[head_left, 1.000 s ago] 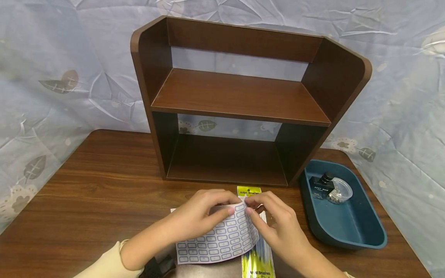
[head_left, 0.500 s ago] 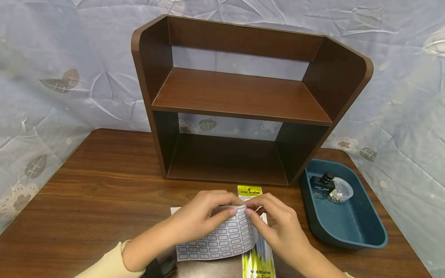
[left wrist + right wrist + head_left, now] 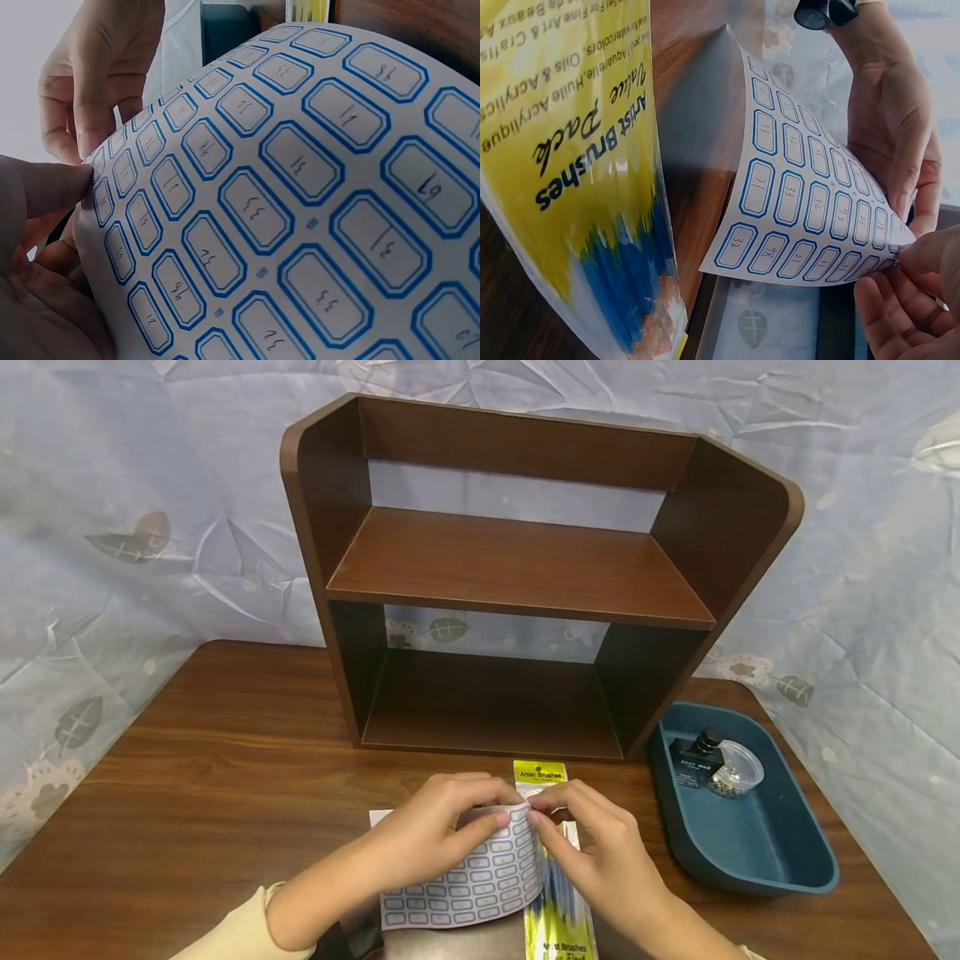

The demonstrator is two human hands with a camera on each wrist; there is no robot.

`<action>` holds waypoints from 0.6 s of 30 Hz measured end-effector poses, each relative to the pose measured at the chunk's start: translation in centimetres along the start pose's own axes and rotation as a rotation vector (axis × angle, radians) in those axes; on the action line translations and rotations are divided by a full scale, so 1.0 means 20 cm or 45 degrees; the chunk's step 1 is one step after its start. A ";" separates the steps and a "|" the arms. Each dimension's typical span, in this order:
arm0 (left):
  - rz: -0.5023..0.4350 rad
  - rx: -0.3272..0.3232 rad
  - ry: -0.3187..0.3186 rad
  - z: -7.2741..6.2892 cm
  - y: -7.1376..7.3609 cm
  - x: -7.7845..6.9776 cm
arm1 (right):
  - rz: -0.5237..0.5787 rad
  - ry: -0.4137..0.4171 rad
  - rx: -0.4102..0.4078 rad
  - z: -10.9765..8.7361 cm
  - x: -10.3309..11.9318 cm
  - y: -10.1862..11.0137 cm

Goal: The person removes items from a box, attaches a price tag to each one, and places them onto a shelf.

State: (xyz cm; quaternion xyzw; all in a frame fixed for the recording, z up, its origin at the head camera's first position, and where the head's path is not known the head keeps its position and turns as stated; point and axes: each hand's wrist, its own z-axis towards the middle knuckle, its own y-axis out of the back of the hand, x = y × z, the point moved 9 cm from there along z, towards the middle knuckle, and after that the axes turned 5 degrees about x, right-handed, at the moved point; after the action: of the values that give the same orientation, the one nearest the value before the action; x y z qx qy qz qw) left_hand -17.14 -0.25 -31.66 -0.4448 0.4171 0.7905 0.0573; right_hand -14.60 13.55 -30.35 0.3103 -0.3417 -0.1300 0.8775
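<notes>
A white sheet of sticker labels (image 3: 480, 877), printed with blue-bordered boxes, bends upward off the table. Handwritten numbers fill the boxes in the left wrist view. My left hand (image 3: 435, 827) pinches the sheet's top edge between thumb and fingers. At the top right corner, my right hand (image 3: 600, 843) pinches the same sheet (image 3: 802, 180) with thumb and fingertips, close beside the left fingers. Whether a label is lifting between the fingertips is too small to tell. Partly behind the sheet and right hand lies a yellow pack of artist brushes (image 3: 558, 922) with blue handles.
A dark brown two-tier shelf (image 3: 517, 564) stands at the back of the wooden table (image 3: 187, 777). To the right sits a blue tray (image 3: 750, 843) containing a black bottle (image 3: 697, 760) and a clear round container (image 3: 738, 768) of small pieces. A patterned cloth (image 3: 150, 527) hangs behind.
The sheet's lower right edge has swung slightly left, uncovering more of the brush pack. Both hands keep their pinch and have hardly moved.
</notes>
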 end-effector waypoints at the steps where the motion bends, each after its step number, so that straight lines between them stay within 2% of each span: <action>1: 0.002 -0.003 0.001 0.00 0.00 0.00 | -0.001 -0.006 0.000 0.00 0.00 0.00; 18: 0.069 -0.047 0.004 0.00 -0.01 -0.01 | -0.067 -0.038 -0.022 -0.01 -0.01 0.00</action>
State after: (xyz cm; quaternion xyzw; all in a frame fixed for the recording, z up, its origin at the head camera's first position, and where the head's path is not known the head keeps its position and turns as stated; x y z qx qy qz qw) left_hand -16.98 -0.17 -31.65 -0.4357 0.4143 0.7986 0.0270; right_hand -14.59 13.76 -30.48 0.3096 -0.3453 -0.1607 0.8713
